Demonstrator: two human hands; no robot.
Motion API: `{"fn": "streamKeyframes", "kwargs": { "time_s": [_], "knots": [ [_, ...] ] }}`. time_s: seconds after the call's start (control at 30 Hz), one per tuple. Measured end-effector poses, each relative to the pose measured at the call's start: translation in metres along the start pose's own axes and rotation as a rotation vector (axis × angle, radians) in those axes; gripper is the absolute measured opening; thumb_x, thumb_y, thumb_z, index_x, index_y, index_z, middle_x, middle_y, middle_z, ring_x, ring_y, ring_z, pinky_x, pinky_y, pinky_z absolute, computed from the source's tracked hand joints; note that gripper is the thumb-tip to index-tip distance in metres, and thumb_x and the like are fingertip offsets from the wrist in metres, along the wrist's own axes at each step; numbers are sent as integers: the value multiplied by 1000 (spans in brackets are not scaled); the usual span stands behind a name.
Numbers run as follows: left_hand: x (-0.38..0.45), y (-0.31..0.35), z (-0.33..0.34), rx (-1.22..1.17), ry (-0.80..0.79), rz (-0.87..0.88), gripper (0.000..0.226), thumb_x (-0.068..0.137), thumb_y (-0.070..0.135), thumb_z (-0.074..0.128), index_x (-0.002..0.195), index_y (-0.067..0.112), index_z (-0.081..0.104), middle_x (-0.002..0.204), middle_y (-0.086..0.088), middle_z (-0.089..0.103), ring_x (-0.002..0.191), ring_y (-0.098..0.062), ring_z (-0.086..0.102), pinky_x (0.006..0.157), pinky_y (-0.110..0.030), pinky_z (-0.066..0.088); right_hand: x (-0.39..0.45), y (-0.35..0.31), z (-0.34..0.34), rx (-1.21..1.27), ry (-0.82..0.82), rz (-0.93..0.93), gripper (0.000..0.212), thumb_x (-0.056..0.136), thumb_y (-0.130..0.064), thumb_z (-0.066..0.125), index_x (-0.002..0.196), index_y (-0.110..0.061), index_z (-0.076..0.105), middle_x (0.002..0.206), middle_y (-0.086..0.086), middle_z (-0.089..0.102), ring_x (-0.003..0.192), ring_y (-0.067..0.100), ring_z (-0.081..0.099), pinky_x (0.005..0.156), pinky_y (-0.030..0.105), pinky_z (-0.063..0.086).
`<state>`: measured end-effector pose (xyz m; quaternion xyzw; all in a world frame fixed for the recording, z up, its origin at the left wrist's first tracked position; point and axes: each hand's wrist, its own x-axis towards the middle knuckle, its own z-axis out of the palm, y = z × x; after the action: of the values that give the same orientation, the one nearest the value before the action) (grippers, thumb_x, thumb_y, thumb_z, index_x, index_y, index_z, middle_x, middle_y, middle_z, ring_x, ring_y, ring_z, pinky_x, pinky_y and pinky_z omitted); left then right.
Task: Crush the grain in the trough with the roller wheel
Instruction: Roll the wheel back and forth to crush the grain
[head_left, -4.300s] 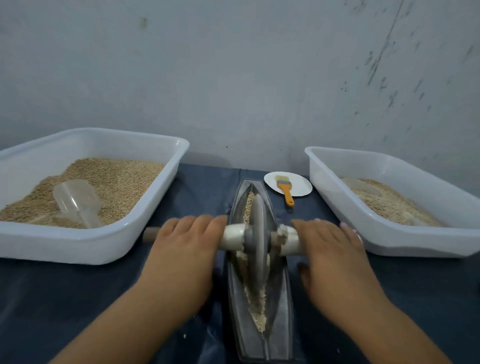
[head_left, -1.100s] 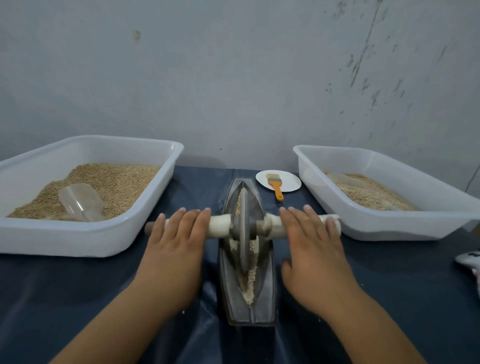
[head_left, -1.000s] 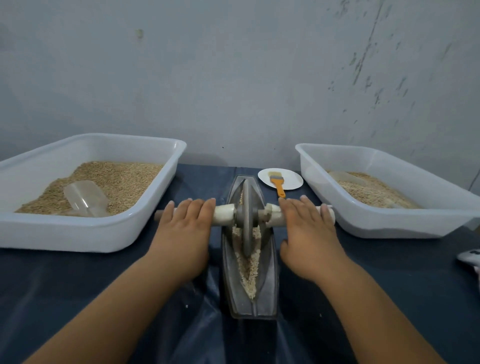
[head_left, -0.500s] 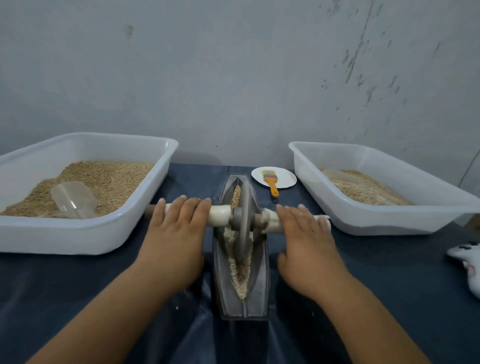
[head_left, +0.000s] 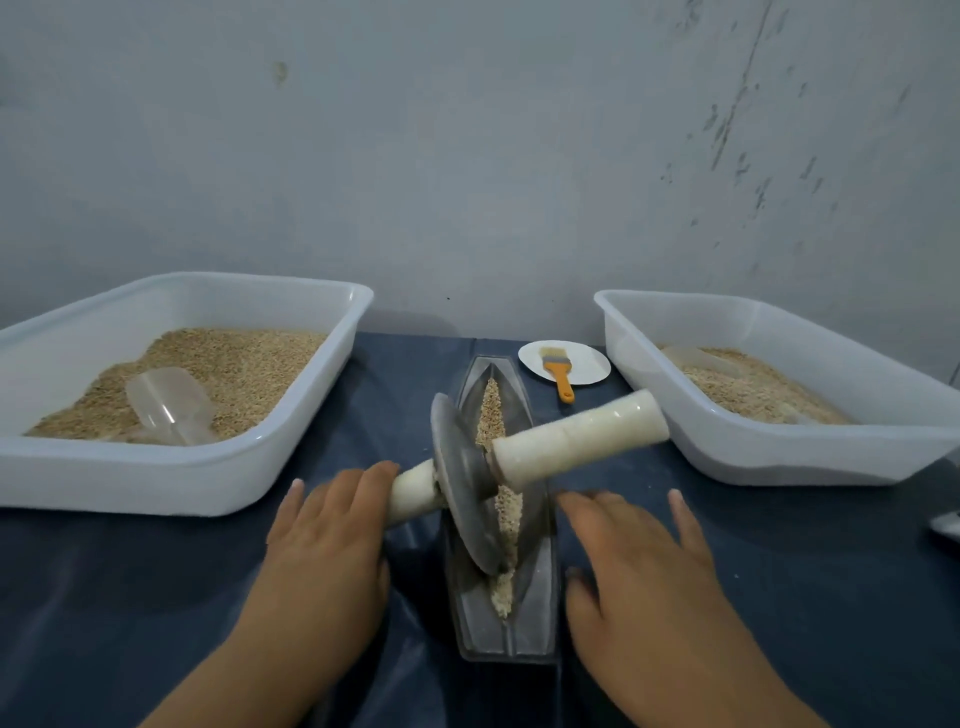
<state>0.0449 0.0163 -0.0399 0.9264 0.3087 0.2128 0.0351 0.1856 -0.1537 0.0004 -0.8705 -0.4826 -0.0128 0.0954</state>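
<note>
A narrow grey trough (head_left: 543, 618) lies lengthwise on the dark blue cloth, with a line of grain (head_left: 491, 410) along its groove. The roller wheel (head_left: 462, 483) stands in it tilted: its grey disc leans left. Its white right handle (head_left: 576, 441) sticks up and to the right with nothing on it. My left hand (head_left: 327, 540) rests with straight fingers on the low left handle. My right hand (head_left: 634, 561) is off the handle, flat and spread just right of the trough.
A white tub (head_left: 156, 483) of grain with a clear scoop (head_left: 166, 405) stands at the left. A second white tub (head_left: 779, 457) of grain stands at the right. Behind the trough, a small white plate (head_left: 589, 364) holds an orange-handled brush (head_left: 558, 374). A wall rises close behind.
The axle was level with both hands on its handles. Now my right hand has come off and dropped beside the trough, and the wheel has tipped with its right handle raised.
</note>
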Motion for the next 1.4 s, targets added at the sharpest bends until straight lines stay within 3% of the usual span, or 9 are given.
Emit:
{"fn": "streamKeyframes", "kwargs": {
  "time_s": [0.1, 0.23, 0.33, 0.53, 0.67, 0.8, 0.93, 1.2, 1.4],
  "knots": [
    [15, -4, 4, -37, 51, 5, 43, 74, 10, 70, 114, 22, 59, 93, 5, 56, 82, -24, 55, 92, -44, 43, 10, -1, -10, 65, 130, -50, 46, 97, -29, 42, 139, -45, 34, 135, -30, 37, 128, -7, 32, 123, 37, -3],
    [28, -6, -1, 32, 8, 9, 30, 83, 29, 55, 110, 34, 43, 97, 13, 48, 90, -13, 50, 77, -26, 35, 27, 8, -8, 116, 414, -131, 29, 85, -14, 63, 110, -27, 67, 108, -13, 61, 103, 10, 53, 106, 38, 39],
    [35, -6, 0, 61, -6, 37, 24, 84, 25, 57, 103, 31, 44, 92, 11, 51, 85, -15, 52, 72, -29, 37, 49, 14, -6, 86, 614, -191, 15, 87, -21, 60, 99, -23, 70, 104, -9, 64, 102, 14, 57, 107, 42, 37],
    [70, 2, -2, 195, -33, 68, 30, 83, 25, 54, 107, 30, 37, 97, 10, 43, 94, -15, 50, 75, -29, 34, 117, 20, -13, -188, 247, 10, 56, 100, -51, 11, 68, -27, 51, 72, -7, 54, 80, 17, 55, 105, 40, 33],
    [86, 16, -7, 242, -45, 103, 29, 83, 19, 52, 105, 26, 36, 93, 7, 38, 92, -18, 47, 78, -31, 32, 128, 27, -12, -158, 86, 49, 45, 105, -41, 19, 87, -20, 54, 82, 3, 61, 79, 27, 59, 75, 36, 44],
    [64, 17, -11, 189, 68, 200, 31, 67, 11, 62, 94, 22, 49, 81, 4, 43, 73, -19, 42, 71, -35, 37, 86, 41, 4, -36, 236, -20, 52, 102, -49, 15, 67, -26, 46, 62, -5, 53, 64, 14, 55, 85, 34, 40],
    [41, 2, -8, 92, 217, 342, 24, 58, 10, 52, 79, 22, 52, 68, 5, 42, 57, -19, 38, 55, -37, 39, 54, 47, 13, 13, 439, -157, 43, 103, -47, 21, 64, -35, 35, 55, -11, 38, 53, 7, 40, 74, 30, 32],
    [103, 11, 1, 272, 23, 138, 19, 85, 26, 50, 87, 28, 31, 81, 8, 38, 83, -19, 50, 73, -32, 33, 110, 43, 5, -50, 281, -65, 40, 103, -44, 22, 76, -29, 47, 66, -9, 48, 69, 15, 50, 75, 34, 33],
    [60, 5, -7, 147, 128, 243, 35, 61, 20, 76, 74, 25, 44, 64, 8, 45, 55, -18, 44, 57, -33, 40, 62, 55, -6, -48, 150, -210, 25, 83, -62, 40, 103, -47, 46, 84, -19, 49, 82, 3, 45, 89, 28, 32]
  ]
}}
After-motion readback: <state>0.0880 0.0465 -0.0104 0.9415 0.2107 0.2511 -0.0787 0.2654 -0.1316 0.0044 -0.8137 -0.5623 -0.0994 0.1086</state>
